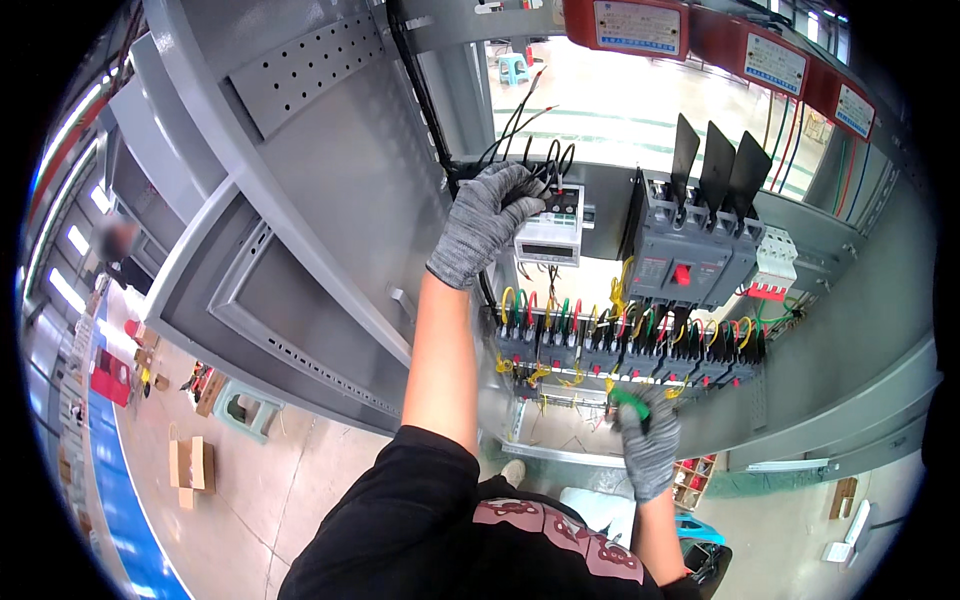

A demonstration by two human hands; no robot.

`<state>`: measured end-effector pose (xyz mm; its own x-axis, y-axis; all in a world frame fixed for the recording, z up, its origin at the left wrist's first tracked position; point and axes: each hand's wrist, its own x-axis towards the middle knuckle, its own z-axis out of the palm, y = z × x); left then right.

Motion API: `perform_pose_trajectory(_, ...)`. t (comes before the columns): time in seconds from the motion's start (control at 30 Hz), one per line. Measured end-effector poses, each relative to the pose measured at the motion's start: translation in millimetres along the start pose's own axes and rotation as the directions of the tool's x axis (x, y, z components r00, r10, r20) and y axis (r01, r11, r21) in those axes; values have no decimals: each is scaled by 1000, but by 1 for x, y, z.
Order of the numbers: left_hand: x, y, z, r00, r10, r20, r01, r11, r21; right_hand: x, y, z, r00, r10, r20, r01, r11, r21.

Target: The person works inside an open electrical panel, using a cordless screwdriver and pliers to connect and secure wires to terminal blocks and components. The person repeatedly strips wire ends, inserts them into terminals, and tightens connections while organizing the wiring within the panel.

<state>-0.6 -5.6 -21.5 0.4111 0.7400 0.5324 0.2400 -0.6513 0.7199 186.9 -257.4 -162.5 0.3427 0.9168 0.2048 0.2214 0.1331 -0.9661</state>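
Right hand (648,437) gripping green-handled tool (630,403), left hand (487,217) grasping black wires (548,160)

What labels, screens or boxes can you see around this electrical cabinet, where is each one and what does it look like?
Three rectangular labels: white, on red housings along the cabinet's top right.
Small display window: dark strip on a white meter just below the left hand, which holds black wires.
Red label: on the grey circuit breaker, centre right.
Cardboard box: brown, open, on the floor at lower left.

The gloved left hand (487,222) grips black wires (540,165) above a meter (549,232); the right hand (648,440) holds a green-handled screwdriver (630,403).
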Motion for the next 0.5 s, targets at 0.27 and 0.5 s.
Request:
perform_pose_trajectory(0.27,5,-15,1,996,81,-31,-80,997,22,72,-57,51,751,-594,-287,547,804,-232)
perform_pose_trajectory(0.5,12,-31,5,981,176,-82,-156,966,206,87,-71,88,694,-676,-248,549,720,-425)
